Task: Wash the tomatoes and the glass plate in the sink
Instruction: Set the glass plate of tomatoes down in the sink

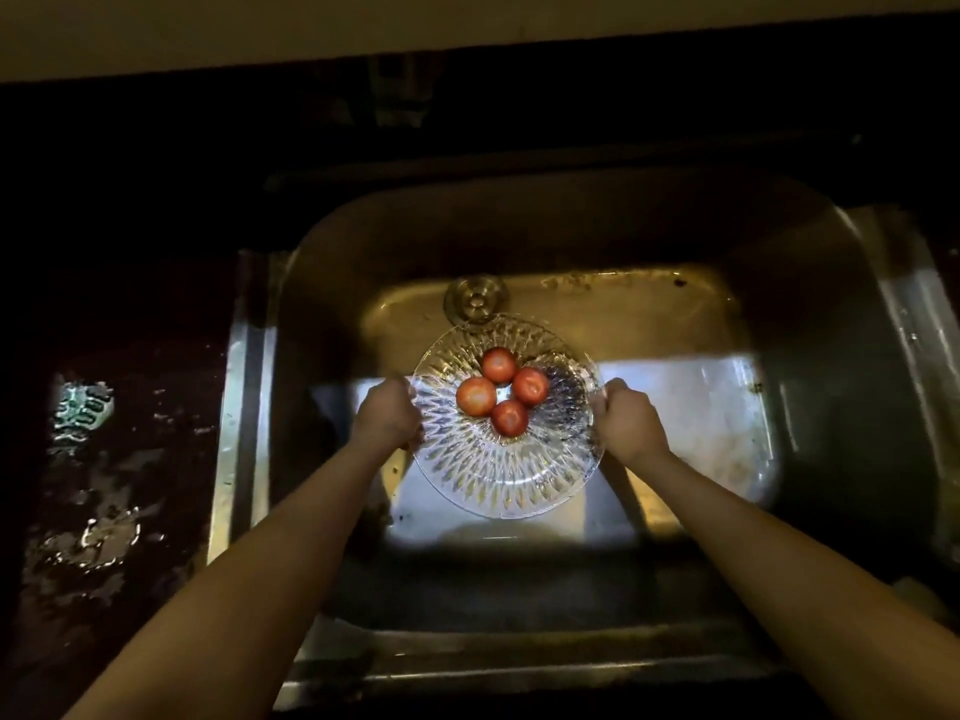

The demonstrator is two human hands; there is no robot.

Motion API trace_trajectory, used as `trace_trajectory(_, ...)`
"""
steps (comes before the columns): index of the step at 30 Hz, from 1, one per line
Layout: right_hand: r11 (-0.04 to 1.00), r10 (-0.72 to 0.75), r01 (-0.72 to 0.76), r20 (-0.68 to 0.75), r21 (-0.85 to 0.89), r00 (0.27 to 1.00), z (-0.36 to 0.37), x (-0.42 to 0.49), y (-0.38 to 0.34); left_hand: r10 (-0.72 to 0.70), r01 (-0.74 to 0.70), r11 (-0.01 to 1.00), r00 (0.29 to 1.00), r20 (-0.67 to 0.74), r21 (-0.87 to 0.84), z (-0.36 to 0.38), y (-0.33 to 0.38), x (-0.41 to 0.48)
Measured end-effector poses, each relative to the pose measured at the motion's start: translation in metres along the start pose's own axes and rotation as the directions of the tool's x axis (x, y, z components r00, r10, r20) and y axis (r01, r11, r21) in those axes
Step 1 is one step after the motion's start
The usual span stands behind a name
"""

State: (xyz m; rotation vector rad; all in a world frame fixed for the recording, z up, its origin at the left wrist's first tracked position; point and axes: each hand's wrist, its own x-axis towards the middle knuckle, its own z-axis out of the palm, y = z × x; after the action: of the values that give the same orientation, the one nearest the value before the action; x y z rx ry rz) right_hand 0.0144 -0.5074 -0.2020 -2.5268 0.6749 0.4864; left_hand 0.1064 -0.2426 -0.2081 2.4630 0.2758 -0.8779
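One steel sink, dark wet counter

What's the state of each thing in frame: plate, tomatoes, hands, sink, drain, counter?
glass plate: face up, held in the sink; resting or lifted, cannot tell.
tomatoes: four, whole, clustered on the plate.
left hand: grips the plate's left rim.
right hand: grips the plate's right rim.
sink: no running water visible.
drain strainer: seated, just past the plate's far rim.
counter: left of sink, wet patches.
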Motion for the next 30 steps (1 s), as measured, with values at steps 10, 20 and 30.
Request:
trace_trajectory(10,0.985,-0.138,0.12,-0.154,-0.123,0.978,-0.013,0.001,-0.014,0.443,-0.42,0.89,0.888,-0.122,0.177,-0.001,0.031,-0.046)
trace_trajectory(20,0.893,-0.447,0.449,0.064,-0.021,0.892,0.006,0.011,-0.04,0.446,-0.445,0.888,0.895,0.018,0.114,0.021,0.037,-0.036)
trace_trajectory(30,0.91,-0.416,0.415,0.028,0.021,0.909,0.001,0.014,-0.039,0.415,-0.415,0.906,0.91,0.015,0.088,0.016,0.042,-0.036)
